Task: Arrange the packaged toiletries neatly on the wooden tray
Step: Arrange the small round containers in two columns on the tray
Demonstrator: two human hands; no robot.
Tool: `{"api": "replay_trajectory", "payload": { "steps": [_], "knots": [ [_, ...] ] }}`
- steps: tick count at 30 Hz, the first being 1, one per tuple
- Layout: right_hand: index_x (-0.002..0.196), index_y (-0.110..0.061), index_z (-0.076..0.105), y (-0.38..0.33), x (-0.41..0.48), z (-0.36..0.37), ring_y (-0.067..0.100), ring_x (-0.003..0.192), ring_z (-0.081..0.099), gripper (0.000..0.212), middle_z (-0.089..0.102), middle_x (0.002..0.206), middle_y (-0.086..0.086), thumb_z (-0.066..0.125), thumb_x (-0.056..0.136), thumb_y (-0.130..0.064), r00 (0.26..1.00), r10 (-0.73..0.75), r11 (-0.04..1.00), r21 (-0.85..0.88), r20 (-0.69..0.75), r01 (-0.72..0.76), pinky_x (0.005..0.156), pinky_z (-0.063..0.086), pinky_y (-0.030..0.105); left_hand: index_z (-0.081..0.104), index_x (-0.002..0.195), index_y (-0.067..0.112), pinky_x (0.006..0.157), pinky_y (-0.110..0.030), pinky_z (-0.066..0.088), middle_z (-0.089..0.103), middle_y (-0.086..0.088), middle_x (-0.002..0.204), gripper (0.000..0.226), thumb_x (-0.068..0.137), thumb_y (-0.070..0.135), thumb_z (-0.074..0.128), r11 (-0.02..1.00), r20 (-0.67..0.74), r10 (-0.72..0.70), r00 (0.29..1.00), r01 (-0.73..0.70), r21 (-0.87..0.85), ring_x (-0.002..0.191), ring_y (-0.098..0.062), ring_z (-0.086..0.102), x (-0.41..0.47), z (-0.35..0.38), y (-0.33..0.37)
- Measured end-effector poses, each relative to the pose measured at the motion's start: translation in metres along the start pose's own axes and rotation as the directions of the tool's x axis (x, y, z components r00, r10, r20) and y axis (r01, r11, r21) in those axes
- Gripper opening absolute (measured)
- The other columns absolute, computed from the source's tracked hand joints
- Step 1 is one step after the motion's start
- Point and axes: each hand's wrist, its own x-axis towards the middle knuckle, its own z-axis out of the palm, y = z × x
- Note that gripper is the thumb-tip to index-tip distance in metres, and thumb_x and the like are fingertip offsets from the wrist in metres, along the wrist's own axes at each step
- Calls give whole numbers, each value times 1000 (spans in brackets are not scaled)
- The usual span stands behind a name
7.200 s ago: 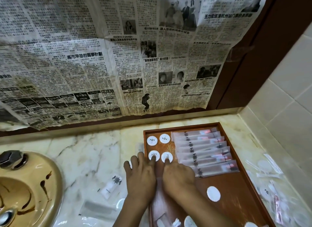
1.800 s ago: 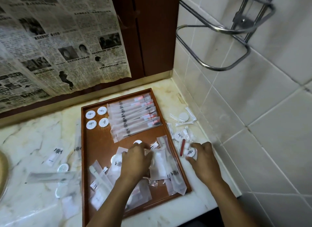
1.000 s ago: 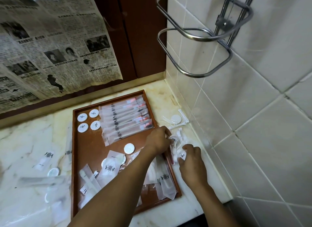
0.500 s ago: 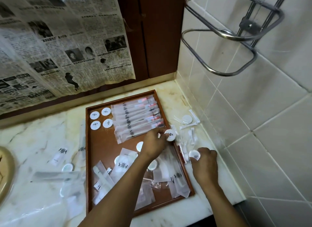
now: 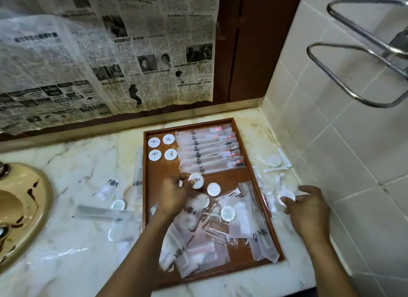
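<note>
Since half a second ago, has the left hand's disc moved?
Yes: the disc went left, from the wooden tray's right rim toward its middle.
</note>
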Motion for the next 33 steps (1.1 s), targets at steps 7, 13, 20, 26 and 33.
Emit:
{"api": "replay_trajectory", "payload": {
  "steps": [7,13,20,26,33],
  "knots": [
    [106,-18,72,-79,-28,62,27,90,68,21,77,98,7,74,86,-12,959,-240,965,-70,149,252,71,43,25,75,108,13,82,-26,42,75,-5,109,18,92,19,72,978,-154,-8,988,39,203,99,-22,65,23,-57,-30],
    [106,-19,73,-143,-39,147,19,90,64,25,69,106,4,76,83,-8,782,-419,853,-95,461,513,75,50,26,74,105,13,78,-26,41,75,-7,107,16,92,23,71,952,-137,2,991,40,303,103,-28,66,53,-84,-41],
    [92,-15,73,-189,-39,219,35,95,66,13,68,102,12,69,81,-9,618,-465,619,-267,634,739,75,54,37,67,93,10,77,-42,52,53,-10,103,17,96,26,62,784,-90,183,979,-90,614,97,-32,57,73,-84,-51],
    [111,-22,73,-184,-35,237,32,109,52,25,56,112,8,65,88,-15,533,-595,399,-355,601,846,87,50,43,71,114,24,80,-42,53,52,-6,99,25,93,37,68,780,-15,228,974,-173,602,97,-30,57,72,-93,-58],
    [107,-28,75,-171,-40,240,25,108,48,22,58,110,1,68,86,-28,538,-600,372,-389,592,843,91,40,39,74,112,26,77,-44,52,49,-5,94,27,90,41,70,707,33,248,968,-204,677,91,-31,55,83,-97,-61]
  ]
}}
